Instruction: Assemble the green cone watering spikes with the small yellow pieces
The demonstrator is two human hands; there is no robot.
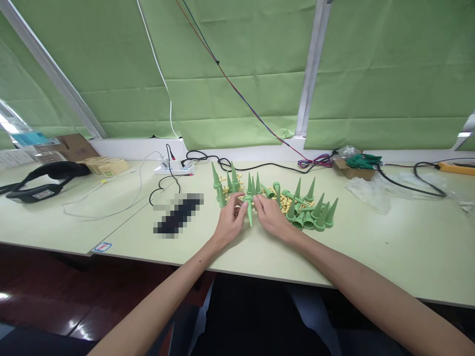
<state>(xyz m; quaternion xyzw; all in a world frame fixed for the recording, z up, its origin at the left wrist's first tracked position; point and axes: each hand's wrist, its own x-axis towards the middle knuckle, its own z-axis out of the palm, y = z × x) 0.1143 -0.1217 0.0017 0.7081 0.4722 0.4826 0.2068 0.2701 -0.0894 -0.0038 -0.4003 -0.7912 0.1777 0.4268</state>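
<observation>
A green cone (250,213) points down toward me between my two hands. My left hand (230,220) has its fingers closed on the cone's wide end from the left. My right hand (270,213) is pinched at the same end from the right; what its fingertips hold is hidden. Just beyond the hands several green cones (258,184) stand upright. To the right, more green cones (318,207) stand or lie on their sides around a heap of small yellow pieces (285,203). At the left, other cones (215,176) stand beside more yellow pieces (238,182).
Black headgear (48,183) and yellowish boxes (107,166) are at the left. A power strip (174,168) and cables lie along the back. A blurred dark object (178,215) lies left of the hands. Behind right are a cardboard box (354,170) and clear plastic (371,194).
</observation>
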